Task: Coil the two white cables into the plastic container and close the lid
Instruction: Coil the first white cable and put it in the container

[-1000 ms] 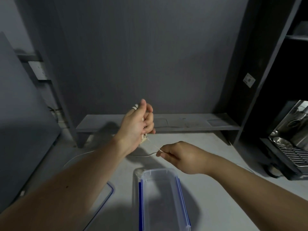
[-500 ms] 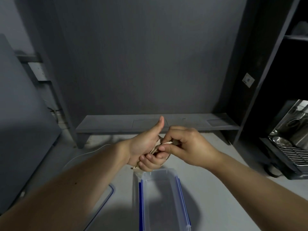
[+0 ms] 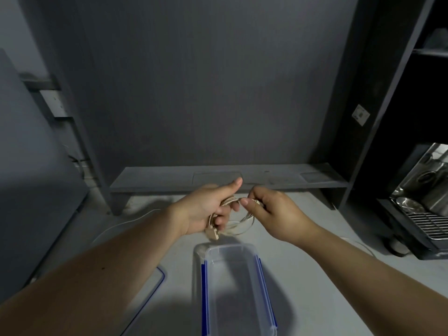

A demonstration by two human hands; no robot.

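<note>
Above the far end of the open, clear rectangular plastic container with blue clips (image 3: 232, 282) on the pale counter (image 3: 303, 270), the left hand (image 3: 206, 209) grips a coiled thin white cable (image 3: 238, 224) while the right hand (image 3: 274, 214) pinches its loops.

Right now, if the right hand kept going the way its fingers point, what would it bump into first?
Probably the left hand. The right hand points left across the cable coil that both hands hold, and the two look about level, though depth is hard to judge.
</note>
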